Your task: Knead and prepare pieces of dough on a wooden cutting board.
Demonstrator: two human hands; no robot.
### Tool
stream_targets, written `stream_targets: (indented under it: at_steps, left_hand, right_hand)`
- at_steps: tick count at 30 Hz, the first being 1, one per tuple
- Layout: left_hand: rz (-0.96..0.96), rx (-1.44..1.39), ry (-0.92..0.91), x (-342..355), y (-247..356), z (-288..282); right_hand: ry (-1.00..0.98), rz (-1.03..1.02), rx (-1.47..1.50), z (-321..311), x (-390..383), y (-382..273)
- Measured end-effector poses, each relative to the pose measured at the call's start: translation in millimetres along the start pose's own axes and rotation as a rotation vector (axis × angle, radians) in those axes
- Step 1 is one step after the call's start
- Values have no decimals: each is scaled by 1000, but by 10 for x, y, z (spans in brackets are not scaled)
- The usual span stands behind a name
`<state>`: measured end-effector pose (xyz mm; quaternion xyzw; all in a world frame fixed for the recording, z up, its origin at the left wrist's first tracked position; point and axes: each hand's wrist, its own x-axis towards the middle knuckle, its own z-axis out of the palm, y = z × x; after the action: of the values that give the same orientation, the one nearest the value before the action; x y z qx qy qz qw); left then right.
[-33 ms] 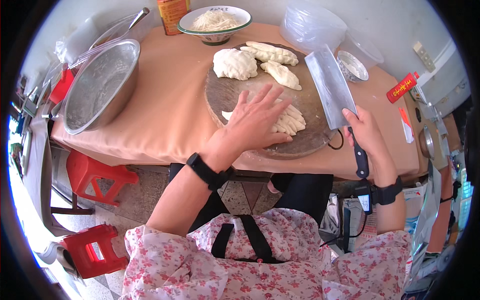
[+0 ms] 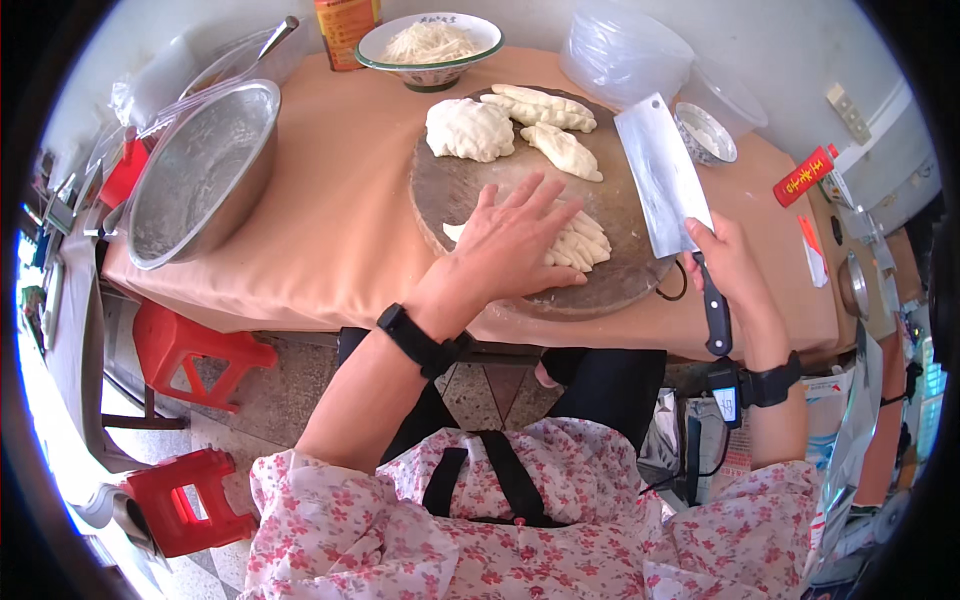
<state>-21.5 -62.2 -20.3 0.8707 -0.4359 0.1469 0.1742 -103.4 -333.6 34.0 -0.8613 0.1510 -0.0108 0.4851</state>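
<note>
A round wooden board (image 2: 470, 190) lies on the cloth-covered table. My left hand (image 2: 515, 243) rests flat, fingers spread, on a strip of white dough (image 2: 585, 240) cut into slices at the board's near side. My right hand (image 2: 730, 265) grips the black handle of a broad cleaver (image 2: 662, 185), whose blade is raised over the board's right edge. A lump of dough (image 2: 470, 130) and two longer dough pieces (image 2: 550, 110) lie at the far side of the board.
A large steel bowl (image 2: 200, 170) stands at the left. A bowl of white shreds (image 2: 432, 42), an orange bottle (image 2: 345, 25), clear plastic tubs (image 2: 625, 50), a small steel dish (image 2: 705, 135) and a red bottle (image 2: 805, 175) line the back and right. Red stools (image 2: 190, 350) stand below.
</note>
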Motion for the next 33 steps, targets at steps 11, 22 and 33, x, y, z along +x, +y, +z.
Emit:
stream_targets:
  at_steps: [11,22,33]
  left_hand:
    - [-398,53,-81,214,-10,39]
    - [-210,-243,-237,70,-349,-162]
    - [-161,-262,-131,-60,-378,-180]
  right_hand:
    - [-46,153,453,76,242,352]
    - [60,-98,-177,17,136,532]
    - [225,-299,-737,111,4,211]
